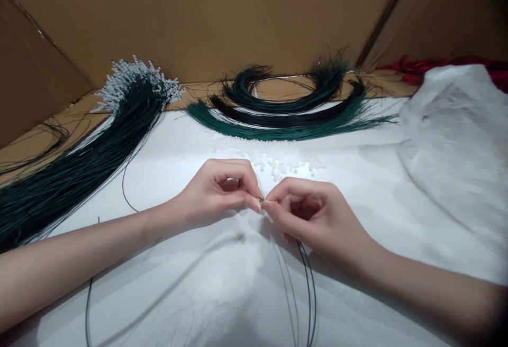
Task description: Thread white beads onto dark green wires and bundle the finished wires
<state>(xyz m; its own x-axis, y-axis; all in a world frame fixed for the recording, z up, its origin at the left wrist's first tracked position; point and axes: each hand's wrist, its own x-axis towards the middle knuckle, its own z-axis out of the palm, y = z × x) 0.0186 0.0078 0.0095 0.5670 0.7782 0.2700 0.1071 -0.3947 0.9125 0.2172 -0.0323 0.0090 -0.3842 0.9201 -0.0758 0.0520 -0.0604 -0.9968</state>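
Two bare hands meet over a white tabletop (178, 146), as seen from the head-worn camera. At left, a thick sheaf of dark green strands (79, 177) carries clustered white tips (113, 90) and looks to be the finished share. No such tips can be made out on the curved bundles (254, 133) at the back, which appear unworked, and small white pieces (281, 159) lie loose in front of them. The work in hand seems midway: two thin dark strands (309, 294) hang below the right hand (313, 209), just above the tabletop's near part. The left hand (226, 191) reaches in with wrist nearly straight, index finger arched over thumb; the right mirrors it, its other fingers curled under. Both pinch tightly, fingertips almost touching, on a tiny item between them; its exact shape is too small to tell. A clear plastic bag (456, 140) slumps at right.
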